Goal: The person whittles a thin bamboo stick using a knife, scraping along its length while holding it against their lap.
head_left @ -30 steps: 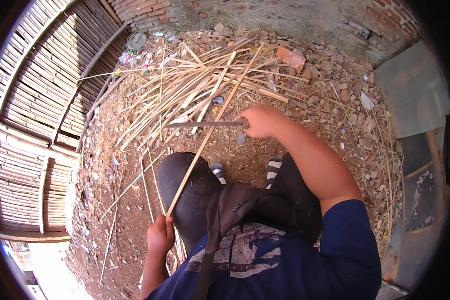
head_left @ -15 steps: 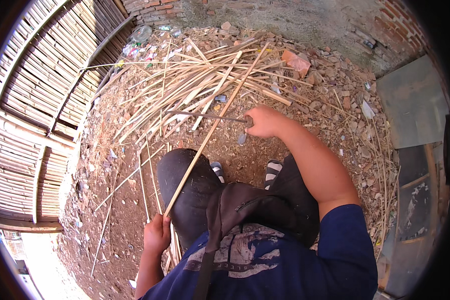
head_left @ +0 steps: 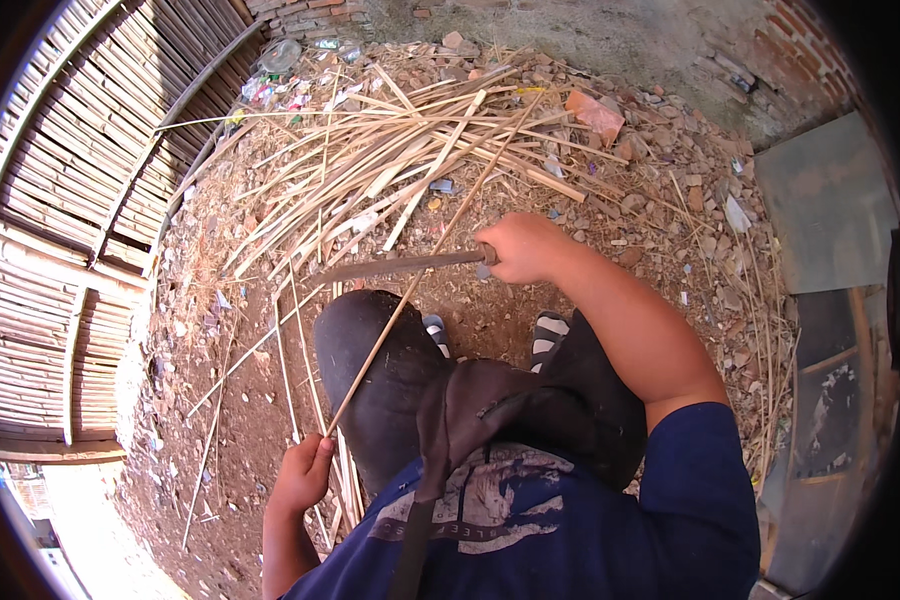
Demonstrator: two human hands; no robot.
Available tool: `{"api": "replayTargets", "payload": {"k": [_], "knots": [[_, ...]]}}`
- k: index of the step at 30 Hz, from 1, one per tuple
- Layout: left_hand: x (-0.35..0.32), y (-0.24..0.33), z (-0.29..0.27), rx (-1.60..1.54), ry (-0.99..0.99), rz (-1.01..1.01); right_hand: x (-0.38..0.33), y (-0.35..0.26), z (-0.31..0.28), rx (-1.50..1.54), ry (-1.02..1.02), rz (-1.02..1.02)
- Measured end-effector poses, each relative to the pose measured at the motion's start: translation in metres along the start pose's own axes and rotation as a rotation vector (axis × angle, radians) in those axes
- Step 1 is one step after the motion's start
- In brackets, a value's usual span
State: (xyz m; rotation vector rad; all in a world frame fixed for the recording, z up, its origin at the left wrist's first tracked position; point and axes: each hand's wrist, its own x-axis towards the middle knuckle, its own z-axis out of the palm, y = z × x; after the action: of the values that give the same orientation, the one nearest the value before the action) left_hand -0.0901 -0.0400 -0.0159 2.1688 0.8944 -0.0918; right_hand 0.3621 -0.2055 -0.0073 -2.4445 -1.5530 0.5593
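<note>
My left hand (head_left: 304, 474), low at the left, is closed round the near end of a long bamboo strip (head_left: 381, 345). The strip slants up and away past my left knee, and its far end overlaps the pile of strips (head_left: 370, 165). My right hand (head_left: 522, 248) grips the handle of a long machete (head_left: 400, 265). Its dark blade points left and crosses the strip just beyond my knee; whether the edge touches the strip I cannot tell. Much of the handle is hidden in my fist.
Loose thin strips (head_left: 282, 350) lie beside my left leg. An orange-pink broken piece (head_left: 595, 115) rests among rubble beyond the pile. A bamboo-slat wall (head_left: 60, 200) stands at the left, a brick and plaster wall (head_left: 610, 50) behind, grey panels (head_left: 825, 205) at the right.
The machete has come nearer to me along the strip, and its flat side now shows. The strip appears narrower, as if turned. My left hand has shifted slightly left.
</note>
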Motion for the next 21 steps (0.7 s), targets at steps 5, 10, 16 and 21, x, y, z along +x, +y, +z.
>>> {"api": "replayTargets", "payload": {"k": [5, 10, 16, 21], "knots": [[-0.006, -0.018, -0.017, 0.024, -0.129, -0.030, -0.004, -0.001, -0.007, -0.049, -0.095, -0.039], [-0.005, -0.018, -0.014, -0.056, -0.156, -0.080, 0.010, 0.067, 0.002, 0.172, 0.165, 0.180], [-0.011, -0.029, 0.004, 0.110, 0.013, 0.018, -0.004, -0.010, -0.008, -0.044, -0.094, -0.120], [-0.001, -0.037, 0.017, 0.056, 0.039, 0.033, 0.012, 0.081, 0.001, 0.324, 0.207, 0.188]]}}
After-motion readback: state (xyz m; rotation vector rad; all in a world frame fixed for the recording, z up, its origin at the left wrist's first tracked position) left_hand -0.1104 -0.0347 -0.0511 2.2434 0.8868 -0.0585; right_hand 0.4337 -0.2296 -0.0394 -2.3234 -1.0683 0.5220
